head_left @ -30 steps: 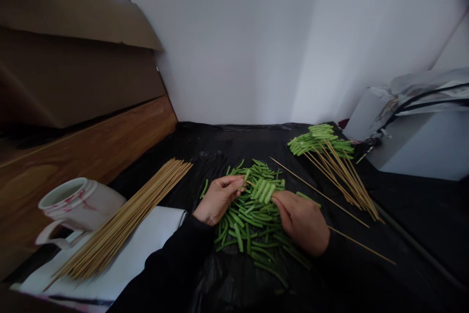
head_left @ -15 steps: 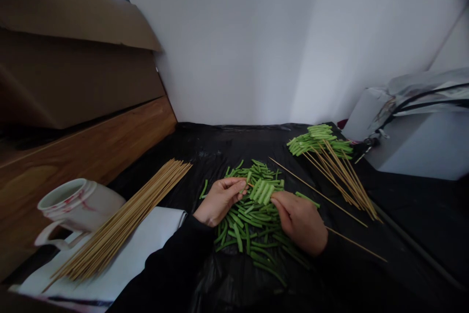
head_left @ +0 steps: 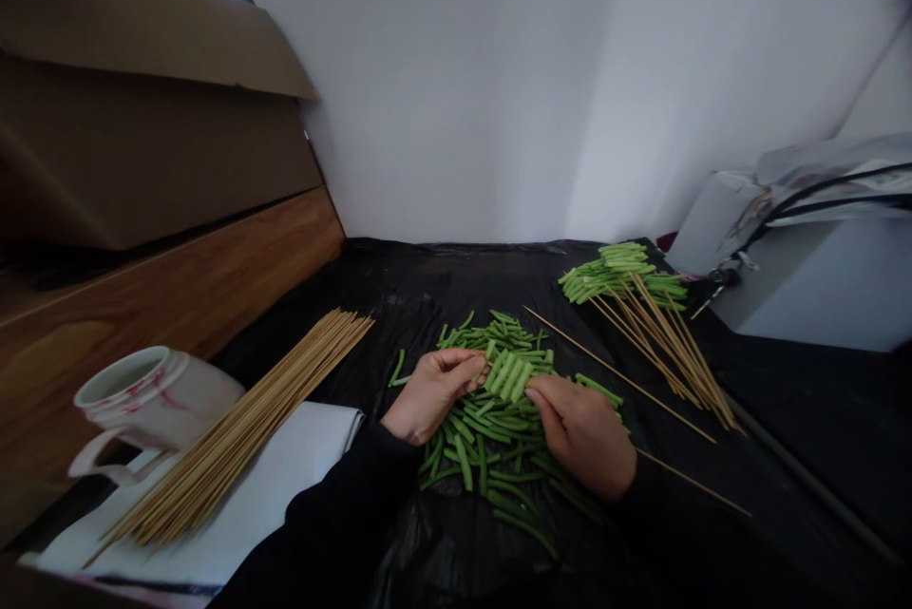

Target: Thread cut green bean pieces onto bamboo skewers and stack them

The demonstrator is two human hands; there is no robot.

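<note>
My right hand (head_left: pixel 588 428) is closed around a bamboo skewer (head_left: pixel 694 481), whose bare end runs out behind it to the lower right. On this skewer, side by side, sit several cut green bean pieces (head_left: pixel 509 376). The fingers of my left hand (head_left: pixel 436 392) are pinched at the skewer's tip, on one more bean piece (head_left: pixel 490 351) just left of the row. Beneath both hands spreads a loose pile of cut green beans (head_left: pixel 491 457).
Finished bean skewers (head_left: pixel 623 272) lie stacked at the back right, beside a lone skewer (head_left: pixel 619 371). To the left, a bundle of bare skewers (head_left: pixel 249 428) rests on white paper (head_left: pixel 306 447) next to a mug (head_left: pixel 178 400). A cardboard box (head_left: pixel 163 143) stands behind.
My left fingers have shifted slightly right towards the row, and the pinched bean piece now sits closer to the others. My right hand has barely moved.
</note>
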